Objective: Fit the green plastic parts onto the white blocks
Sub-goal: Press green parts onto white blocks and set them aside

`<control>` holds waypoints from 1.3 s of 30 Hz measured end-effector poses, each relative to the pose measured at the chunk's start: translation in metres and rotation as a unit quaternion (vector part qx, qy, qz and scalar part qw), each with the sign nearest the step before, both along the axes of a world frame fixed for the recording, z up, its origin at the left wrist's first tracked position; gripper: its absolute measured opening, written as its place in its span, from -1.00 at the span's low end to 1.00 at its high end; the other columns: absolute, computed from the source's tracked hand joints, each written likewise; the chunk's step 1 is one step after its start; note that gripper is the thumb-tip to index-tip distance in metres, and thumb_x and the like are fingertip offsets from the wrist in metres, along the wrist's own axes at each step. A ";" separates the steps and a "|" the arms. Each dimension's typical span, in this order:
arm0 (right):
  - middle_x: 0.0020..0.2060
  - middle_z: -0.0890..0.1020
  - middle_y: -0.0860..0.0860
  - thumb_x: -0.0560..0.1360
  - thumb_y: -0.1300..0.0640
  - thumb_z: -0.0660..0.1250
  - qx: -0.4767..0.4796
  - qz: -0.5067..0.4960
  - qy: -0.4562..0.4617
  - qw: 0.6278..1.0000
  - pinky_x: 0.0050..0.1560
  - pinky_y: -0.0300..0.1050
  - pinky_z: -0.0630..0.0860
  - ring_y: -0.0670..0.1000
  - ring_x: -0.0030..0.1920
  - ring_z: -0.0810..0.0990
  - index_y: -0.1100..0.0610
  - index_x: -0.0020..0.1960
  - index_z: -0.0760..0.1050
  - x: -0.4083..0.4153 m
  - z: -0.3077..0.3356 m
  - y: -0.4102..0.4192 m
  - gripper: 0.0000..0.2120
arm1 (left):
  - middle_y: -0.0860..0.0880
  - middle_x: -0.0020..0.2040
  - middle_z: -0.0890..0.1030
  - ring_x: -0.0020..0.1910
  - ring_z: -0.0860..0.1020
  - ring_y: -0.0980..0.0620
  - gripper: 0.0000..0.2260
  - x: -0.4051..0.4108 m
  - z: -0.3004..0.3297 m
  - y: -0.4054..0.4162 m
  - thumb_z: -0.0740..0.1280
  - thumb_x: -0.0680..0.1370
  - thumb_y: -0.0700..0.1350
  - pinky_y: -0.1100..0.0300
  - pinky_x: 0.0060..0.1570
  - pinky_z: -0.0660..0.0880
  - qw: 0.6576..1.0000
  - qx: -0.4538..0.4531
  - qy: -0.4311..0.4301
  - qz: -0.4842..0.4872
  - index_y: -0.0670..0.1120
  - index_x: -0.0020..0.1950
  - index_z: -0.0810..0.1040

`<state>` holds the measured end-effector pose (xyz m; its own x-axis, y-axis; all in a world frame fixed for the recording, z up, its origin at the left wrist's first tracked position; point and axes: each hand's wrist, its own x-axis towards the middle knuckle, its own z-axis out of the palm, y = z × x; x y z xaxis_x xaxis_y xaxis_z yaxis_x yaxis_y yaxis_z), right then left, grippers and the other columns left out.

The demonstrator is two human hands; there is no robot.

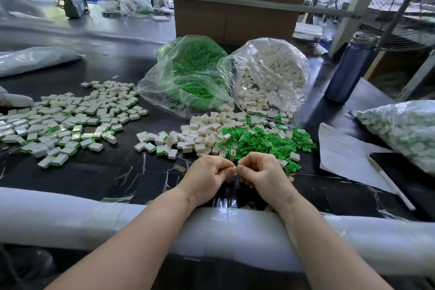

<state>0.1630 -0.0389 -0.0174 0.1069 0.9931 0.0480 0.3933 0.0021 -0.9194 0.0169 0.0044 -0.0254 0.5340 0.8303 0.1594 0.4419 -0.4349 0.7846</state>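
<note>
The table (98, 172) was a dark, glossy surface with strips of clear tape, edged along the near side by soft matt white foam (94, 216). Matt green plastic parts (263, 141) and smooth white plastic blocks (202, 132) lay loose before two crinkled, shiny transparent bags (270, 73). At right sat matt white paper (341, 148); far behind stood brown cardboard (235, 23).

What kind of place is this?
Probably a small factory or workshop bench: clear bags of green parts and white blocks, a big spread of finished blocks, and cardboard cartons behind.
</note>
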 end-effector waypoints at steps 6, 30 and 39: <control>-0.55 0.55 -0.07 0.46 0.30 0.37 0.023 -0.042 0.050 0.998 -0.44 -0.32 0.46 -0.18 -0.51 0.49 0.14 -0.31 0.52 -0.001 -0.002 0.002 -0.82 | -0.08 -0.17 0.66 -0.15 0.59 0.00 -0.85 0.003 0.000 0.000 0.31 0.54 -0.15 0.11 -0.01 0.51 0.999 -0.007 -0.039 0.014 -0.16 -0.03 0.65; -0.21 0.65 0.11 0.54 0.23 0.26 0.068 -0.005 0.132 0.989 -0.10 -0.08 0.61 0.02 -0.19 0.64 0.21 -0.04 0.57 -0.004 -0.001 0.001 -0.89 | -0.14 0.00 0.52 -0.10 0.55 -0.06 -0.85 0.002 0.004 0.002 0.32 0.51 -0.25 0.14 0.01 0.54 0.985 -0.083 -0.152 0.013 0.01 -0.09 0.57; -0.36 0.60 0.00 0.53 0.22 0.26 0.032 0.064 0.141 0.987 -0.29 -0.37 0.47 -0.18 -0.36 0.57 0.20 -0.14 0.56 -0.004 0.002 0.000 -0.87 | -0.06 0.10 0.37 -0.14 0.48 0.07 -0.80 0.001 0.005 0.000 0.36 0.49 -0.23 0.36 -0.05 0.46 0.986 -0.074 -0.152 -0.011 0.10 -0.11 0.55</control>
